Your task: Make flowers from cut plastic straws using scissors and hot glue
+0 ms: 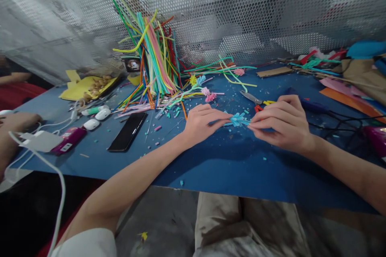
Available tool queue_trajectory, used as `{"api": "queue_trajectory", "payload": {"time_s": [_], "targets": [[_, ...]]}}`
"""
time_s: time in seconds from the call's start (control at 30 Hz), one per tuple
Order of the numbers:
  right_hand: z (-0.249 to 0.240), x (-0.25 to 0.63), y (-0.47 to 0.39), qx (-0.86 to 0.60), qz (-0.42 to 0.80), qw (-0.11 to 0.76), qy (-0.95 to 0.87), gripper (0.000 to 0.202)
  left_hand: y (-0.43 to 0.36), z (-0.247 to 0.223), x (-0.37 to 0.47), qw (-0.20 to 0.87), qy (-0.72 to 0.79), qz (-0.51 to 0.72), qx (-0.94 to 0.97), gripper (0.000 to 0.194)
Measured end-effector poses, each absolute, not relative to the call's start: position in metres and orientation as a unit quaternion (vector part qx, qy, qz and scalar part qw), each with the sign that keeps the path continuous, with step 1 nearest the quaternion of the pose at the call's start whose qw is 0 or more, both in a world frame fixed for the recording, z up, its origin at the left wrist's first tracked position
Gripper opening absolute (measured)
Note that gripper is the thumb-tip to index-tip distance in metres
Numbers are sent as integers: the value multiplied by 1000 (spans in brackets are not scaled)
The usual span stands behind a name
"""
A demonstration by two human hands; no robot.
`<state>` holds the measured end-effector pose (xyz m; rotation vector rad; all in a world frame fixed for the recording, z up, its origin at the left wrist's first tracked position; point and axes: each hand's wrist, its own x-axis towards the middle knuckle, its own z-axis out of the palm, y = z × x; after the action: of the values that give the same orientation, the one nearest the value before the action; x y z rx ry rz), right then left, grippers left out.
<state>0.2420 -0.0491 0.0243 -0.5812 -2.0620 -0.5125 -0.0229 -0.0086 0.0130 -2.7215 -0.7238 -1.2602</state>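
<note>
A light blue pipe-cleaner flower (239,119) is held just above the blue table, between my two hands. My left hand (205,122) pinches it from the left with thumb and forefinger. From the right, my right hand (280,122) has its fingertips closed on the flower's other end. Behind my right hand lie pliers (251,97) with red and yellow handles, partly covered by the fingers. Small pink pipe-cleaner flowers (209,96) and a yellow one (193,80) lie beyond my left hand.
A tall bundle of coloured pipe cleaners (157,60) stands against the perforated metal wall. A black phone (127,132), earbuds (97,119) and a purple power bank (70,140) with white cables lie left. Another person's hand (21,122) rests at the far left. Dark cables (346,118) run right.
</note>
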Motion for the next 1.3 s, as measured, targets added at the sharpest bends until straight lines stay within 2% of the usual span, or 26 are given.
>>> {"api": "queue_trajectory", "payload": {"time_s": [0.63, 1.3], "targets": [[18, 243, -53, -240, -205, 445, -838, 20, -12, 13, -23, 20, -207, -413, -887, 14], [26, 235, -57, -248, -212, 448, -832, 18, -15, 14, -23, 66, -219, -398, -889, 16]]}}
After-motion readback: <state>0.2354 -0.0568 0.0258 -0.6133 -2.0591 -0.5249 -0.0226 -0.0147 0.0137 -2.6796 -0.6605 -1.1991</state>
